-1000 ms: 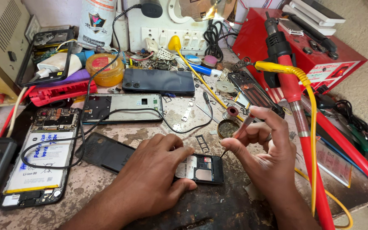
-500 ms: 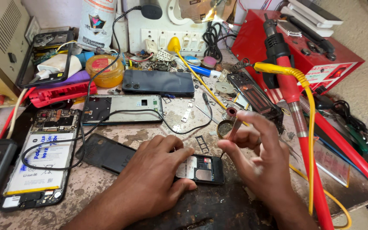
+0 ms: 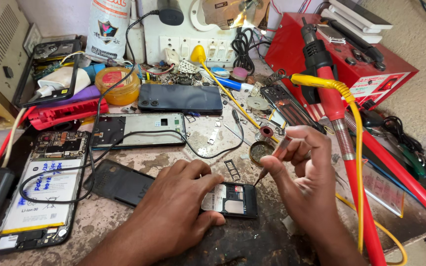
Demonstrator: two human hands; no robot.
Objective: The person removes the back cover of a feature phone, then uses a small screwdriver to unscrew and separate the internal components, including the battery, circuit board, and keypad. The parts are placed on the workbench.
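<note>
My left hand [image 3: 176,204] lies flat on a small opened phone [image 3: 235,199] at the near middle of the workbench [image 3: 198,135], pressing it down. My right hand [image 3: 299,172] pinches a thin screwdriver [image 3: 272,160] with a striped handle; its tip points down at the phone's top right corner. A small round tin [image 3: 261,150] sits just behind the screwdriver. A black back cover [image 3: 119,182] lies to the left of my left hand.
An opened phone with a white battery [image 3: 40,192] lies at the left, a black cable looped over it. A phone frame [image 3: 139,129] and a dark phone [image 3: 181,98] lie further back. A red hot-air tool [image 3: 336,118] with a yellow cable stands right, before a red box [image 3: 366,64].
My right hand has turned the screwdriver and lowered its tip towards the phone's corner. My left hand has stayed on the phone.
</note>
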